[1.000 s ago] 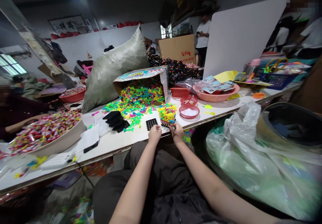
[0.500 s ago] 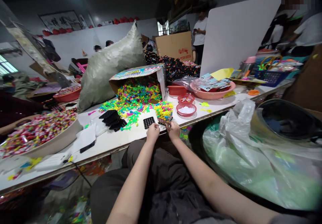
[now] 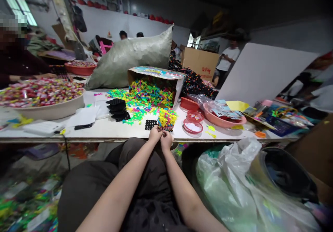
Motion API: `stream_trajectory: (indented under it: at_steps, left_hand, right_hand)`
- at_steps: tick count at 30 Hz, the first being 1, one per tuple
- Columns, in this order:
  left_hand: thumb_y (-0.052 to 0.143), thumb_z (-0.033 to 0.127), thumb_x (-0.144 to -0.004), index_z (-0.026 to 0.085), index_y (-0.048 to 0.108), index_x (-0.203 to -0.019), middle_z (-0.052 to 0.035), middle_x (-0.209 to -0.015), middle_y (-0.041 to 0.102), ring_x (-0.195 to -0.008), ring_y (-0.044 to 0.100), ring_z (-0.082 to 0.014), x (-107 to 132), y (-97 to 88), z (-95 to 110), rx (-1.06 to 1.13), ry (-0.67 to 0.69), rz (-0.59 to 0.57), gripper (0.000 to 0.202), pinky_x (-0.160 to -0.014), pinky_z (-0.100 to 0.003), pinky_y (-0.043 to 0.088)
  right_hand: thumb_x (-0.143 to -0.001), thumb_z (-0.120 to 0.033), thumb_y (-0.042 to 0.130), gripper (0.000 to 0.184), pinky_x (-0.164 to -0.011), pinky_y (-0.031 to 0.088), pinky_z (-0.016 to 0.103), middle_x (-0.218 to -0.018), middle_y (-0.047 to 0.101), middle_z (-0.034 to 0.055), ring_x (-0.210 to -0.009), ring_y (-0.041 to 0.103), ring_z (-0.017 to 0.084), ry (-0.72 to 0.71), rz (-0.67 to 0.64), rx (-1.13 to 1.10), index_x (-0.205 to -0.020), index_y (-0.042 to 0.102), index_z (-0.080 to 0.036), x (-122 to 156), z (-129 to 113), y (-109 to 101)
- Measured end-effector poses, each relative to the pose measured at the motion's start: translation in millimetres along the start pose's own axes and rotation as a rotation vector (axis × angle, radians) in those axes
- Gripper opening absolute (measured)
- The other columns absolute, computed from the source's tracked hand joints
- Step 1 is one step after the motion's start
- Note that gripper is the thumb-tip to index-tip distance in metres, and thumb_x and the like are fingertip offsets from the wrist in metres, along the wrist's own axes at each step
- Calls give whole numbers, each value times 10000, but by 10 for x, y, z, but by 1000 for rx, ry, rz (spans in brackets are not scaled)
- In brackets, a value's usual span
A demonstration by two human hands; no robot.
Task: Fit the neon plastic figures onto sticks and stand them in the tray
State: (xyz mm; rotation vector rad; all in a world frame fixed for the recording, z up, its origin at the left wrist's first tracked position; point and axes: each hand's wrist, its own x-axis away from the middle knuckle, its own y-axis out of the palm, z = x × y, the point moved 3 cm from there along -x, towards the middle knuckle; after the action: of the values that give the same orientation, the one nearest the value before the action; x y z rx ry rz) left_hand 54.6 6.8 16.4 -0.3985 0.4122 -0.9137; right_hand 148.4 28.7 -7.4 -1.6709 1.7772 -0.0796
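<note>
My left hand [image 3: 155,134] and my right hand [image 3: 166,139] meet at the near edge of the white table [image 3: 109,129], both curled with fingers pinched together. What they pinch is too small to make out. Just beyond them stands a black peg board filled with colourful plastic pieces [image 3: 166,118], and a bare black peg board [image 3: 151,124] lies to its left. A stack of black boards [image 3: 117,108] sits further left. Neon plastic pieces [image 3: 148,94] spill from a tipped cardboard box [image 3: 156,75].
A large basin of wrapped candies [image 3: 41,100] is at the left, small red baskets [image 3: 193,125] and a pink bowl [image 3: 223,117] at the right. A grey sack [image 3: 132,56] lies behind. A bin lined with plastic bags [image 3: 247,180] stands at my right. Other people work nearby.
My head has turned left, shifting the scene to the right. My two hands have drawn closer together at the table edge, still pinched.
</note>
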Motion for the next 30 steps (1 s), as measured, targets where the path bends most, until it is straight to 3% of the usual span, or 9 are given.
stream_trajectory:
  at_steps: [4,7,11,17,30]
  left_hand:
    - [569,169,-694,149,545,-762,-50,-764,624,-714,579,-148,-53,-19,-32,27,-23,40,74,-630,-234,421]
    - [568,182,-702,156,559,-776,-41,-755,634,-707,586,-145,-58,-19,-10,33,0,13,79,-634,-230,425]
    - [570,211,-706,154,568,-810,-50,-764,641,-715,590,-154,-46,-24,27,10,31,-1,119,-633,-233,423]
    - [534,226,-739,153,578,-863,-71,-806,639,-747,592,-162,-31,-31,77,-70,76,4,151,-659,-235,421]
    - [425,272,-808,131,539,-1001,-137,-921,601,-877,566,-223,13,42,165,-269,49,33,265,-771,-286,402]
  right_hand:
    - [-700,-210,438,300,-756,390,281,-797,672,18,-719,583,161,-44,-144,-92,-920,640,-186,-32,44,-10]
    - [-711,-254,431,296,-664,420,247,-747,673,17,-675,586,152,-32,-196,-134,-886,656,-174,-111,64,-97]
    - [-742,-337,430,309,-736,400,271,-756,661,30,-688,571,153,-53,-127,-103,-883,643,-163,-234,-45,-248]
    - [-729,-303,473,218,-778,315,336,-739,647,40,-725,543,182,-247,-27,82,-808,627,-169,-322,-293,-286]
    - [-712,-260,501,169,-738,321,312,-703,625,48,-709,525,182,-249,20,48,-754,626,-154,-330,-205,-224]
